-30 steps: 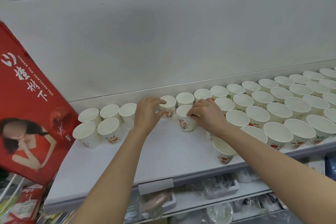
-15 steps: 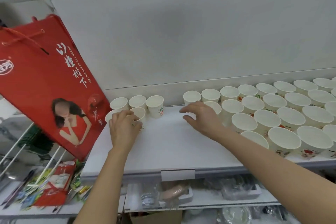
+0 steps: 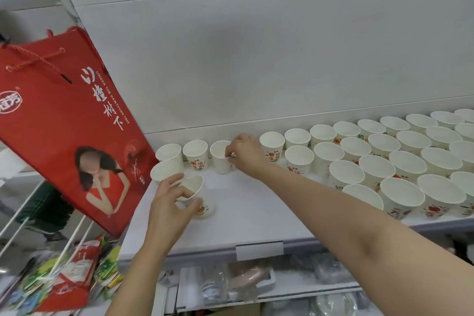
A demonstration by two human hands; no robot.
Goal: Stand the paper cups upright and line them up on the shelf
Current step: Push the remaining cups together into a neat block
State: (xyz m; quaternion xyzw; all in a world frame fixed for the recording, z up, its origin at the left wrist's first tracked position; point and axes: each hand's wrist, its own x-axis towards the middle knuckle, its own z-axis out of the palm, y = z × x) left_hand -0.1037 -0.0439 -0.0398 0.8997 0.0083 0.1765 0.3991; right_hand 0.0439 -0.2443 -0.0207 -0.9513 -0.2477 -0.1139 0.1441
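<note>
White shelf [image 3: 243, 223], frame centre: left hand [image 3: 169, 210] gripped tilted cup [image 3: 193, 192]; right hand [image 3: 247, 154] pinched back-row cup [image 3: 221, 156] rim. Risk: crowded neighbours toppling if nudged.

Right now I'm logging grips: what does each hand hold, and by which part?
Left hand grips a tilted white paper cup around its side wall. Right hand pinches an upright white paper cup by its rim.
</note>
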